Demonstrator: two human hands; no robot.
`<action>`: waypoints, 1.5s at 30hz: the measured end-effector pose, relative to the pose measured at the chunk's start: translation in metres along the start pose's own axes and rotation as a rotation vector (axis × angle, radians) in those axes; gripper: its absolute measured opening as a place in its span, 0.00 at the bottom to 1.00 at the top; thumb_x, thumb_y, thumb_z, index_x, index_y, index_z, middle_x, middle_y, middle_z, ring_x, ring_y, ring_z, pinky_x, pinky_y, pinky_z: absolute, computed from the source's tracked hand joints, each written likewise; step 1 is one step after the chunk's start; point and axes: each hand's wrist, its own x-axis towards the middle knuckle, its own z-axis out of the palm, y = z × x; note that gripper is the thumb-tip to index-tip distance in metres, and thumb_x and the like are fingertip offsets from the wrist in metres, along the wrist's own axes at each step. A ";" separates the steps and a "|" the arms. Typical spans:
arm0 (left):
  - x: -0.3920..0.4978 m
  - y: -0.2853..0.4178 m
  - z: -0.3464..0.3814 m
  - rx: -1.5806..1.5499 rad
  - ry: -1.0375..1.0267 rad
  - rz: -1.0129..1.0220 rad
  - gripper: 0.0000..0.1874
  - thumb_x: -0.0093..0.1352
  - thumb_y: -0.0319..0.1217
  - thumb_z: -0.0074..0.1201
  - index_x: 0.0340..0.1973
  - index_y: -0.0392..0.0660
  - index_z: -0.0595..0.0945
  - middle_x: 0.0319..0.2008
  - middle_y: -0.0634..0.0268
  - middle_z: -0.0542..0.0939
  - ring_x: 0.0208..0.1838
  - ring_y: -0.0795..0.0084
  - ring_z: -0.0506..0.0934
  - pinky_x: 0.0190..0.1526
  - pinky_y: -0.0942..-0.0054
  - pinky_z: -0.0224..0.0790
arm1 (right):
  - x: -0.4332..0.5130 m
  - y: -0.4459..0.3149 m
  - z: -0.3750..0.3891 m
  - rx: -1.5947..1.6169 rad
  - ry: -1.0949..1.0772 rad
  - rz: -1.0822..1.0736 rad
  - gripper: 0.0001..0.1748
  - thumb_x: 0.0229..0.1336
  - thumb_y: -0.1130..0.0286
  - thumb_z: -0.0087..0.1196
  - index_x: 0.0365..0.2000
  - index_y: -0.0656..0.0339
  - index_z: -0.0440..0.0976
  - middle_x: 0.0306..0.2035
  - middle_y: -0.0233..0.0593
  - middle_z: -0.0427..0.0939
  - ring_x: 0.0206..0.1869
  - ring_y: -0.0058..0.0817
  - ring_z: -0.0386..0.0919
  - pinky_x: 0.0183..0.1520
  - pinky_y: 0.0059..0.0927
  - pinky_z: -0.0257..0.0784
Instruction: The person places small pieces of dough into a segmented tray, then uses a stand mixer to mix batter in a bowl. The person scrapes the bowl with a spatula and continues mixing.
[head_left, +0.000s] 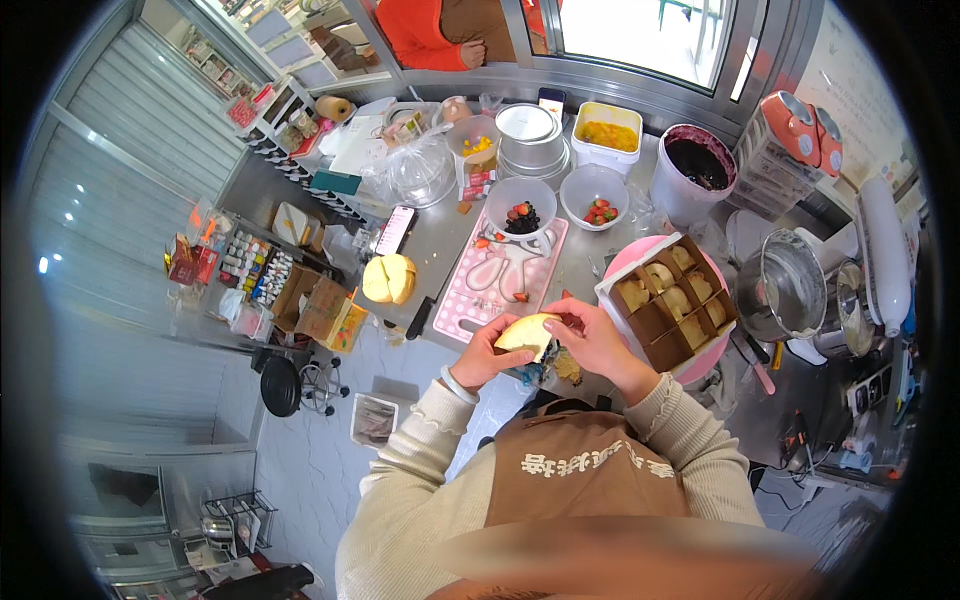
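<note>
Both hands hold one pale yellow wedge of sponge cake (527, 337) above the table's front edge. My left hand (484, 355) grips its left end, thumb along the lower side. At the upper right end, the fingers of my right hand (592, 336) pinch it. Just beyond lies a pink dotted cutting board (459, 289) with a few strawberry pieces. A round yellow cake (389, 278), cut into sections, sits to the left, near a black-handled knife (423, 318). At the right, a divided box (640, 330) on a pink round stand (621, 259) holds cake pieces in its compartments.
Behind the board stand a bowl of blueberries and strawberries (522, 190), a strawberry bowl (594, 192), stacked cake tins (532, 144), a yellow-filled tub (608, 136) and a dark-filled bucket (696, 176). Metal mixing bowls (780, 285) crowd the right. A phone (396, 230) lies left. Someone's hand (472, 54) shows beyond the window.
</note>
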 end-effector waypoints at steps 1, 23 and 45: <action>-0.002 -0.002 0.010 -0.007 0.020 0.037 0.22 0.70 0.22 0.65 0.59 0.39 0.78 0.50 0.66 0.84 0.52 0.77 0.81 0.57 0.75 0.75 | -0.007 0.005 -0.001 0.044 -0.013 -0.016 0.18 0.69 0.71 0.61 0.55 0.68 0.75 0.44 0.37 0.83 0.43 0.15 0.80 0.45 0.22 0.76; 0.009 -0.061 0.077 -0.629 -0.029 -0.063 0.14 0.76 0.25 0.58 0.56 0.36 0.79 0.48 0.60 0.84 0.50 0.66 0.85 0.53 0.67 0.81 | -0.068 0.051 -0.028 0.973 0.035 0.120 0.11 0.72 0.70 0.59 0.51 0.61 0.76 0.43 0.32 0.81 0.44 0.20 0.78 0.50 0.25 0.76; 0.012 -0.011 0.101 -1.072 -0.150 -0.059 0.15 0.77 0.46 0.49 0.44 0.47 0.76 0.38 0.68 0.71 0.42 0.69 0.68 0.50 0.65 0.64 | -0.093 0.006 -0.045 0.655 0.010 0.064 0.14 0.78 0.64 0.50 0.54 0.61 0.76 0.38 0.28 0.75 0.35 0.15 0.70 0.41 0.21 0.68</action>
